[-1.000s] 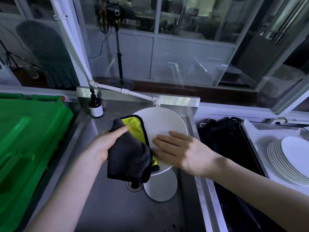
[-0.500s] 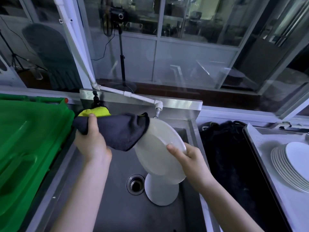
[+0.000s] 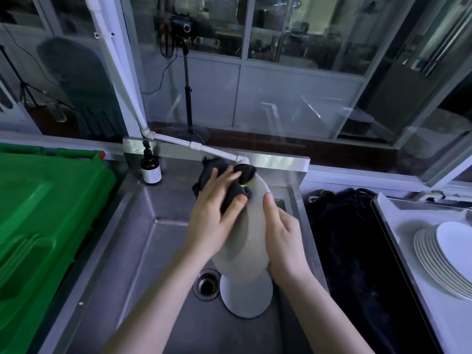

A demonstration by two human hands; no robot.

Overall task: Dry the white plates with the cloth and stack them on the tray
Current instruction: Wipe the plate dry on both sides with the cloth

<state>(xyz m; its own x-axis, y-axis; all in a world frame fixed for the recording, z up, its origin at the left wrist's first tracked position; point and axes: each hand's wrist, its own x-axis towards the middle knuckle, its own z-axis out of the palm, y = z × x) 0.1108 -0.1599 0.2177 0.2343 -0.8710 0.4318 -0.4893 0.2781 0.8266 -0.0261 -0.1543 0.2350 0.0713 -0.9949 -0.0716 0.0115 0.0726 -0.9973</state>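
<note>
Over the steel sink [image 3: 132, 241] I hold a white plate [image 3: 251, 241] tilted on edge. My right hand [image 3: 283, 238] grips its right rim, thumb on the near face. My left hand [image 3: 217, 213] presses the dark cloth [image 3: 229, 180], with a bit of yellow showing, against the plate's left side, thumb curled round the cloth. Another white plate [image 3: 246, 297] lies in the sink below. A stack of several white plates [image 3: 444, 259] sits on the tray [image 3: 398, 226] at the right.
A green plastic bin [image 3: 43, 221] stands left of the sink. A brown pump bottle [image 3: 151, 167] is at the sink's back left corner, a white water pipe [image 3: 199, 146] runs above it. A dark bag [image 3: 352, 241] lies between sink and tray. The drain [image 3: 207, 283] is open.
My left hand moved the cloth from the left of the sink onto the plate's back side. The plate turned more upright, and my right hand shifted along its right rim.
</note>
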